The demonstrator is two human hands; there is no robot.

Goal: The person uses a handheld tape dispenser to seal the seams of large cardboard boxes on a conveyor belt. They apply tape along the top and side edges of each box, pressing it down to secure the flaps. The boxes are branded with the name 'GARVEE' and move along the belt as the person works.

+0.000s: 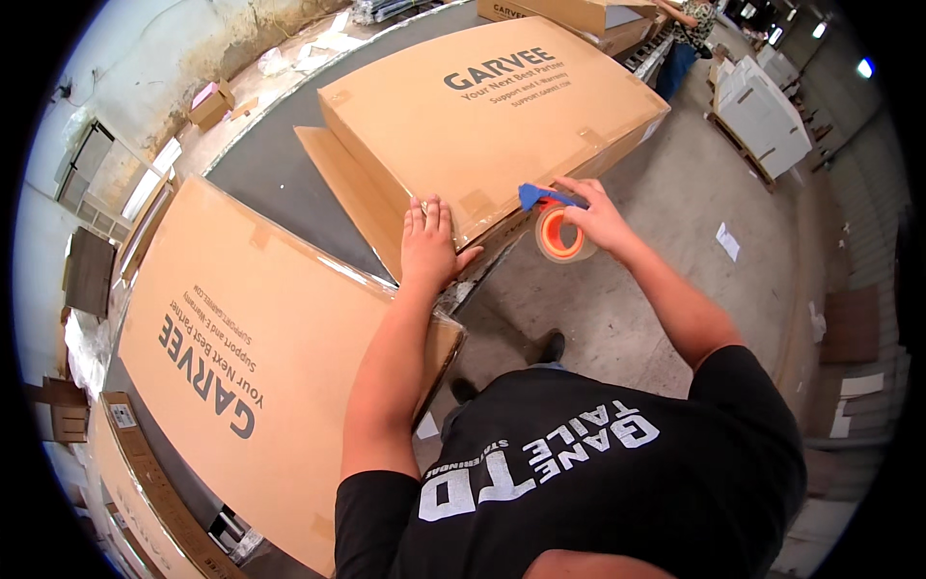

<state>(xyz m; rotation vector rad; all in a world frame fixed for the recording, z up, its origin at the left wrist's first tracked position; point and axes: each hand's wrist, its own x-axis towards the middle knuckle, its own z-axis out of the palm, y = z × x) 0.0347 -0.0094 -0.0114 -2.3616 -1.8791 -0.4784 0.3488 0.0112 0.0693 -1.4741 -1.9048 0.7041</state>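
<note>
A large flat cardboard carton (463, 140) lies ahead of me, tape along its edges. At its left end a long flap (352, 188) stands out, unsealed. My left hand (431, 246) lies with fingers stretched against the near left corner of this carton, thumb apart, holding nothing. In my right hand (596, 220) is a tape dispenser (548, 232), with a blue body and a tape roll on an orange core. It is beside the carton's near edge, close to that corner; I cannot tell whether it touches the cardboard.
A second big carton (260, 328) lies at left under my left forearm. Both rest on a dark conveyor surface (270, 159). More cartons (579, 19) stand at the far end, near another person (687, 29). White stacked boxes (762, 116) sit on a pallet at right.
</note>
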